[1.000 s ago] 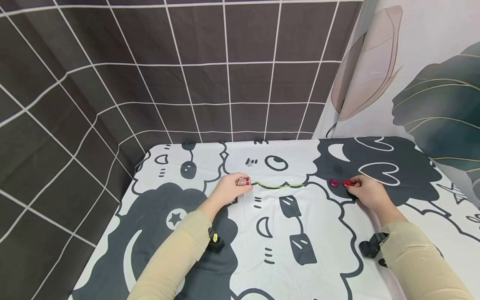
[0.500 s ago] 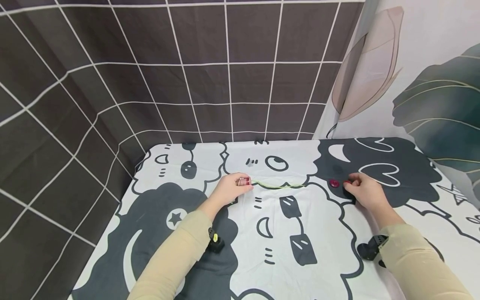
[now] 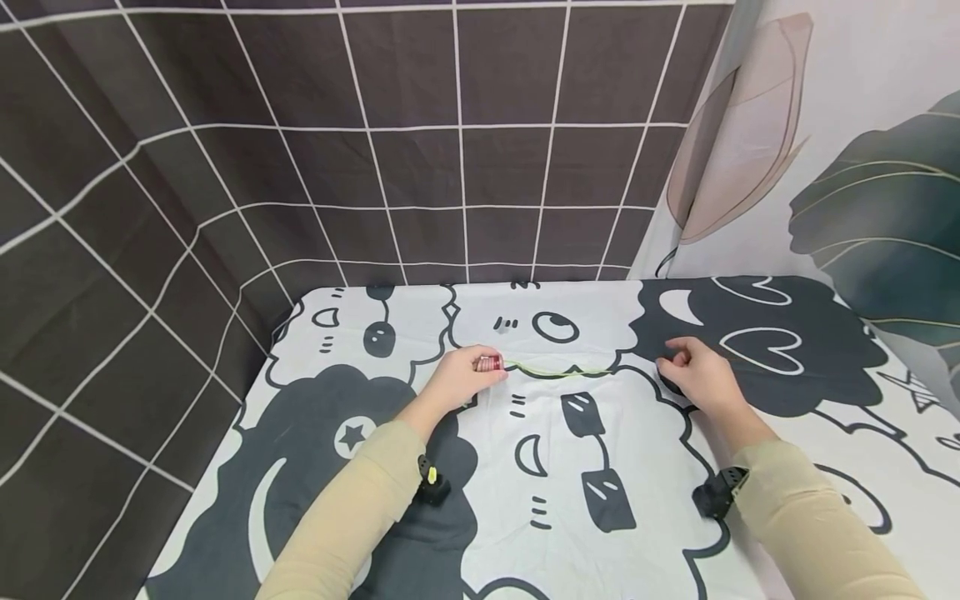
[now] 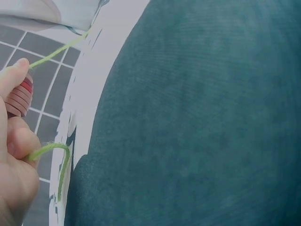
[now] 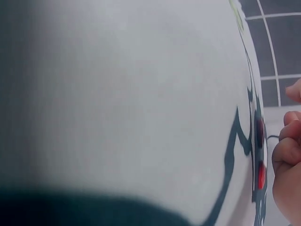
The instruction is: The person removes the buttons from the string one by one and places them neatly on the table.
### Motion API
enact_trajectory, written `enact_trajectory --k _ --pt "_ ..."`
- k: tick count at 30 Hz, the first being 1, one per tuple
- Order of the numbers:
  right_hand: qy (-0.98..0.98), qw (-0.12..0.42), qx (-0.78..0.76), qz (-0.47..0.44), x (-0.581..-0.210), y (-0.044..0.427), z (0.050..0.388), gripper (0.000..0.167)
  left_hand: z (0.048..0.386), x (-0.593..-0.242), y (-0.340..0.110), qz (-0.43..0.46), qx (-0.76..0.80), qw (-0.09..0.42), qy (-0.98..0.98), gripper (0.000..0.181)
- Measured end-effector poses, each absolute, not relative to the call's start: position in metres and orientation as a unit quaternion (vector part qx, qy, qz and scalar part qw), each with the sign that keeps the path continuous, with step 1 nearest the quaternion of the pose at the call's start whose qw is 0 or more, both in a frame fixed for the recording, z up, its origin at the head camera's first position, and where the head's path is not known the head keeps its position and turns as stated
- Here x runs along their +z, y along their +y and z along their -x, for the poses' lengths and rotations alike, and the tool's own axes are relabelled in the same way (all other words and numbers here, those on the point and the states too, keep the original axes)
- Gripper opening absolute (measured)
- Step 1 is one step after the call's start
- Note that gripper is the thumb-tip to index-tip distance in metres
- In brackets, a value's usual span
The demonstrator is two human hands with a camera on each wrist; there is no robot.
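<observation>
My left hand (image 3: 457, 382) pinches a stack of red and pink buttons (image 3: 490, 363) between thumb and fingers. From the stack a light green yarn (image 3: 558, 374) runs right across the cloth; in the left wrist view another piece of green yarn (image 4: 63, 162) hangs below the fingers. My right hand (image 3: 703, 377) hovers low over the dark patch, thumb and forefinger apart, nothing visible between them. Under it, the right wrist view shows a bright red button (image 5: 261, 175) and a darker red button (image 5: 259, 132) lying on the cloth. In the head view that hand hides both.
A black and white cartoon-print cloth (image 3: 525, 542) covers the table. Behind and to the left hangs a dark curtain with white grid lines (image 3: 420, 167). A leaf-patterned curtain (image 3: 862, 108) hangs at the right. Each wrist wears a small black camera (image 3: 716, 493).
My right hand has shifted left from the nearer red button to over the other, covering it, and its thumb and forefinger have parted. My left hand has stayed in place with the button stack.
</observation>
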State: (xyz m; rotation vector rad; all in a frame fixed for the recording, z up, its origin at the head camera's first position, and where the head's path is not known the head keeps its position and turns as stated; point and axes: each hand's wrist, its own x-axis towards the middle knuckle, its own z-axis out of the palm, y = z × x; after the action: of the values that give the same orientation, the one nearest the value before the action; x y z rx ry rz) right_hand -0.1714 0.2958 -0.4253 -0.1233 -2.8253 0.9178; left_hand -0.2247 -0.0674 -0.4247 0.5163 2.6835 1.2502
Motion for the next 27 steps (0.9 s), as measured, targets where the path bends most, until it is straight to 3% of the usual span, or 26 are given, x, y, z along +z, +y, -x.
enact_trajectory --k 16,27 --pt "-0.943 0.054 0.328 0.008 -0.424 0.264 0.182 0.043 0.224 -0.424 -0.067 -0.177 0.411 0.060 0.892 0.039" --pt "-0.938 0.063 0.341 -0.031 -0.431 0.242 0.191 0.036 0.224 -0.424 -0.067 -0.181 0.410 0.057 0.892 0.040"
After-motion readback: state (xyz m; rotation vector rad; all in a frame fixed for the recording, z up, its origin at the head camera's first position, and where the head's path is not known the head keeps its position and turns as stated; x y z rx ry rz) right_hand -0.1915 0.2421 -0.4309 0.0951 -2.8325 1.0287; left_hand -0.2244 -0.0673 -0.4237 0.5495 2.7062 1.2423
